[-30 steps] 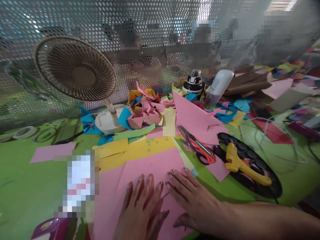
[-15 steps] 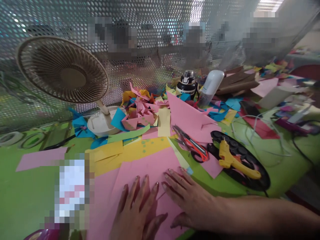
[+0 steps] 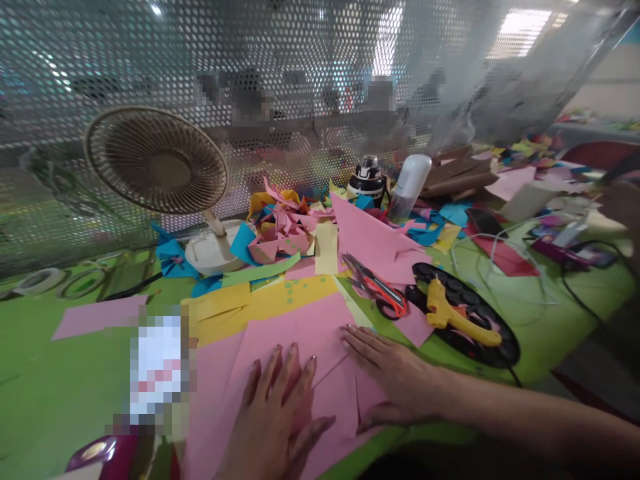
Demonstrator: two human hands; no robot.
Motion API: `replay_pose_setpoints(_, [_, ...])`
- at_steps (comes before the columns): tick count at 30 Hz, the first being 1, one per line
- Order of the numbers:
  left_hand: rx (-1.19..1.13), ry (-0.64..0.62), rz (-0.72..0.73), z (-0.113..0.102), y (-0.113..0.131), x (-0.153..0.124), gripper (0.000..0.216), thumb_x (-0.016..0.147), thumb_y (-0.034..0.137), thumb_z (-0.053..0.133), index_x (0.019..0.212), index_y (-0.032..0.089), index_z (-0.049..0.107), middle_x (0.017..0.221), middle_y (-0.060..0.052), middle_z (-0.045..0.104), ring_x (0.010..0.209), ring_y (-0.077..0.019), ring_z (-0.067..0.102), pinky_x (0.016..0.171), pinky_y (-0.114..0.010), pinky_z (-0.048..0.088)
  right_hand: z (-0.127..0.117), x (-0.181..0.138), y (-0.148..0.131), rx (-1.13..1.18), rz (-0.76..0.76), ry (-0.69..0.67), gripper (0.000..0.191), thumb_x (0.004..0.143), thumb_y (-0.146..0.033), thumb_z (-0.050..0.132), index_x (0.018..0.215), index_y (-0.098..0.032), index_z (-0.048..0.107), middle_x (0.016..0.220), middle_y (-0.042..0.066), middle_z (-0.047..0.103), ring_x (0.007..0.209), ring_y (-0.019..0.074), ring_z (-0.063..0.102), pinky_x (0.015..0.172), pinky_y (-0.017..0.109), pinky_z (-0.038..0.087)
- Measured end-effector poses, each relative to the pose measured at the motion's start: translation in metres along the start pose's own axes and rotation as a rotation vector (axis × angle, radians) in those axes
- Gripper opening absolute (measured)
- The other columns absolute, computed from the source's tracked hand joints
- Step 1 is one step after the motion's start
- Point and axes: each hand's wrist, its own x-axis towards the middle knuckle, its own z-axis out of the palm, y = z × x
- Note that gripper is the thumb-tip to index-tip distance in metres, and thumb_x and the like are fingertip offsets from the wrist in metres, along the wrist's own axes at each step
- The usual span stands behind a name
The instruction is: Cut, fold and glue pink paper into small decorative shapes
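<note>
Pink paper sheet [image 3: 300, 330] lies flat at the near edge of the green tabletop [image 3: 60, 387], directly under both hands, long axis running away from the person. Left hand [image 3: 280, 410]: flat, fingers spread, pressing down, gripping nothing. Right hand [image 3: 395, 380]: flat likewise, beside a diagonal crease between the hands, and nearer to it. Scissors [image 3: 379, 293] and yellow glue gun [image 3: 457, 319] lie beyond, to the right. No legible writing.

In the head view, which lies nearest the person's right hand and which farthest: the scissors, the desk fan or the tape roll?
From the right hand:
1. scissors, just ahead of it.
2. desk fan, back left.
3. tape roll, far left.
</note>
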Motion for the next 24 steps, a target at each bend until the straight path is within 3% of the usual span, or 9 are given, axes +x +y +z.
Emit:
replay_pose_setpoints(5, [0.007, -0.019, -0.011, -0.002, 0.002, -0.001, 0.07, 0.081, 0.067, 0.037, 0.139, 0.028, 0.033, 0.141, -0.008, 0.04, 0.126, -0.0329, 0.034, 0.101, -0.046, 0.023, -0.001, -0.02, 0.012, -0.16, 0.13, 0.089, 0.092, 0.08, -0.068, 0.042, 0.142, -0.004, 0.021, 0.147, 0.02, 0.02, 0.136, 0.0298, 0.018, 0.11, 0.047, 0.023])
replay_pose_setpoints(9, [0.002, -0.039, -0.023, -0.004, 0.003, -0.002, 0.069, 0.082, 0.066, 0.037, 0.14, 0.029, 0.031, 0.141, -0.008, 0.039, 0.127, -0.0332, 0.033, 0.1, -0.047, 0.025, -0.003, -0.027, 0.007, -0.236, 0.213, 0.177, 0.08, 0.084, -0.062, 0.042, 0.138, -0.003, 0.034, 0.142, 0.022, 0.032, 0.133, 0.0316, 0.027, 0.106, 0.049, 0.03])
replay_pose_setpoints(13, [-0.017, -0.054, -0.026, -0.004, 0.004, -0.002, 0.069, 0.082, 0.066, 0.037, 0.14, 0.029, 0.031, 0.142, -0.008, 0.039, 0.127, -0.0332, 0.033, 0.1, -0.048, 0.026, -0.004, -0.013, -0.013, -0.222, 0.082, 0.236, 0.08, 0.084, -0.059, 0.044, 0.141, -0.005, 0.026, 0.145, 0.019, 0.027, 0.135, 0.0293, 0.022, 0.109, 0.048, 0.025])
replay_pose_setpoints(19, [-0.014, -0.069, -0.019, -0.007, 0.006, -0.005, 0.067, 0.084, 0.065, 0.034, 0.14, 0.028, 0.03, 0.143, -0.01, 0.037, 0.127, -0.0345, 0.034, 0.099, -0.05, 0.026, 0.001, 0.013, -0.025, -0.127, -0.038, 0.062, 0.084, 0.083, -0.066, 0.037, 0.143, -0.008, 0.021, 0.147, 0.017, 0.023, 0.137, 0.0267, 0.017, 0.112, 0.046, 0.018])
replay_pose_setpoints(24, [-0.036, -0.113, -0.033, -0.008, 0.007, -0.007, 0.067, 0.084, 0.065, 0.032, 0.14, 0.028, 0.03, 0.144, -0.01, 0.034, 0.129, -0.0335, 0.031, 0.1, -0.05, 0.026, 0.007, 0.012, -0.021, -0.107, -0.063, 0.069, 0.085, 0.083, -0.064, 0.039, 0.144, -0.011, 0.015, 0.148, 0.015, 0.021, 0.137, 0.0262, 0.016, 0.112, 0.048, 0.017])
